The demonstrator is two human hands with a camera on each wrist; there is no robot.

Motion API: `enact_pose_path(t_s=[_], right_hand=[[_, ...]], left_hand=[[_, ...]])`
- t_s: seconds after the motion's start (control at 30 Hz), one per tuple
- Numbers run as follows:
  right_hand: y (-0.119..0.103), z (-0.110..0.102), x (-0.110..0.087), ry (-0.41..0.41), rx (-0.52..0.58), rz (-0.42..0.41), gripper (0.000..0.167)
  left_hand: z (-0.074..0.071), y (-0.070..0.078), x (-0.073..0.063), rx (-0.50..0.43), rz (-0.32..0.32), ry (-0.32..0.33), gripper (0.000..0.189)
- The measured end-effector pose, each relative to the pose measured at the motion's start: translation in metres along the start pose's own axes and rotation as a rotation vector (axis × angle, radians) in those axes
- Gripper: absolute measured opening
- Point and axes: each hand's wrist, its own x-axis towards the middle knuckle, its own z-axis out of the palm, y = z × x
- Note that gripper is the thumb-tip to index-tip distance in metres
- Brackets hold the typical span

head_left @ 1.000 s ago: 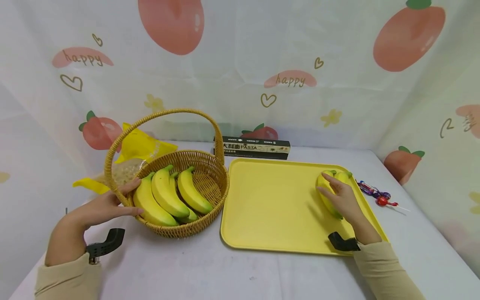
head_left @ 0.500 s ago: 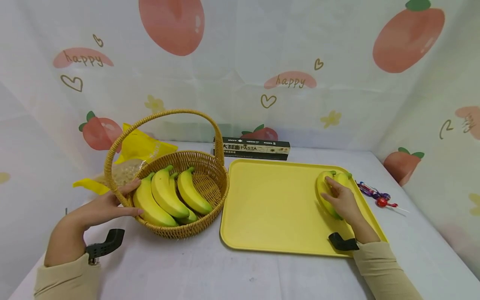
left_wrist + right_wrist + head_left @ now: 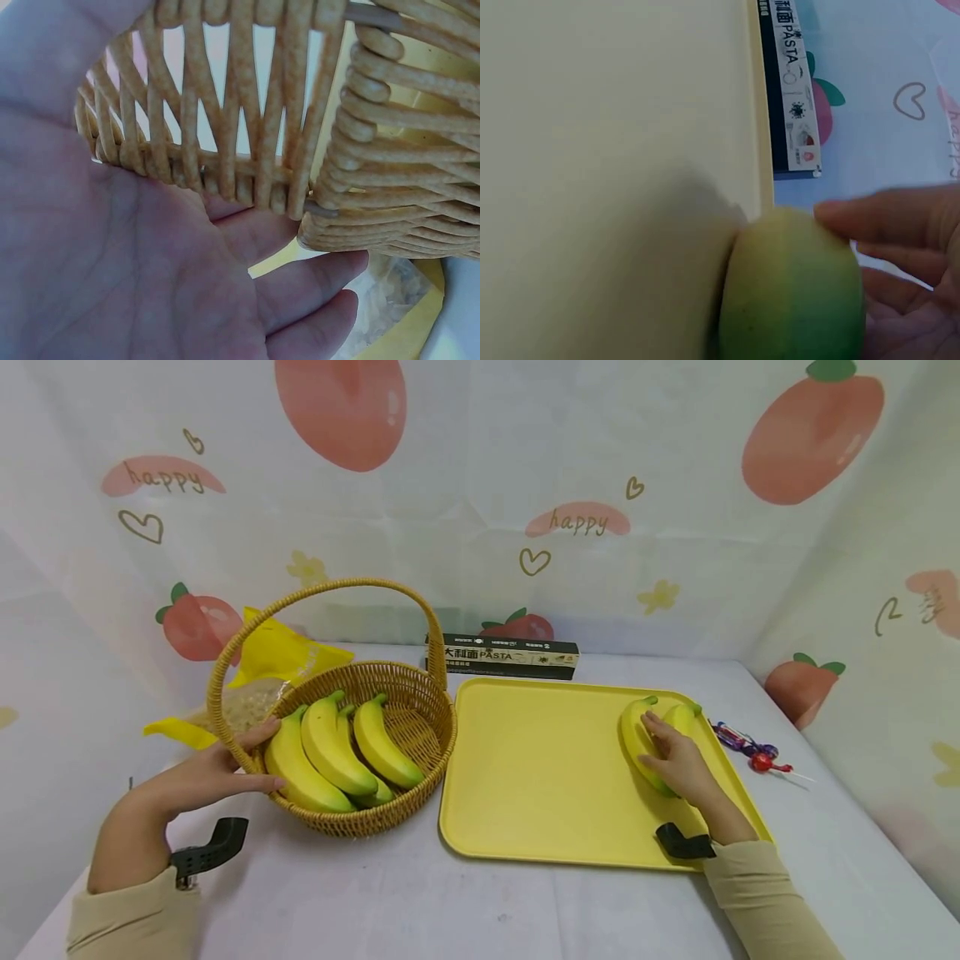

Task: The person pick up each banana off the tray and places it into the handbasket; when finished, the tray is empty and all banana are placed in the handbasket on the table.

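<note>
In the head view my left hand (image 3: 206,777) holds the left side of the wicker basket (image 3: 405,797), thumb at the near rim. Several bananas (image 3: 337,747) lie inside. The left wrist view has the palm (image 3: 142,270) against the wicker weave (image 3: 247,112), fingers reaching along its outside. Over the right part of the yellow tray (image 3: 525,768), my right hand (image 3: 678,768) grips a banana (image 3: 633,739). A second banana (image 3: 681,718) lies just right of it, partly hidden by the hand. The right wrist view shows the held banana's green end (image 3: 795,300) close up, fingers along its side.
A black pasta box (image 3: 502,657) stands behind the tray. Wrapped candies and a red lollipop (image 3: 761,763) lie right of the tray. Behind the basket is a yellow bag (image 3: 281,652). A patterned cloth hangs at the back.
My right hand has closed on the near-left banana and shifted it slightly left, widening the gap to the other one. The left hand and basket have not moved.
</note>
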Motion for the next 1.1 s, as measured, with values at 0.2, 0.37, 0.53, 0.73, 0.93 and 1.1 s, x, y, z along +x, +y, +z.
enact_pose_path(t_s=[0.2,0.37,0.53,0.73,0.93,1.1], right_hand=[[0.000,-0.001,-0.002,-0.088,0.062,0.025,0.069],[0.003,0.004,0.001,-0.113,-0.019,0.039,0.074],[0.001,0.008,0.002,-0.137,-0.030,0.042,0.079],[-0.001,0.006,-0.001,-0.124,-0.055,0.043,0.078],[-0.009,0.005,-0.002,-0.126,-0.055,0.023,0.076],[-0.028,0.005,-0.003,-0.138,-0.043,-0.011,0.074]], left_hand=[[0.000,0.001,0.000,-0.006,0.007,-0.002,0.090],[-0.001,0.001,0.000,-0.001,0.004,0.000,0.090],[-0.001,0.001,0.000,0.004,-0.005,0.003,0.091],[0.002,0.002,0.001,-0.019,0.004,-0.002,0.090],[0.003,0.002,0.001,-0.011,-0.008,-0.010,0.091],[0.001,0.001,0.000,-0.020,0.006,-0.005,0.090]])
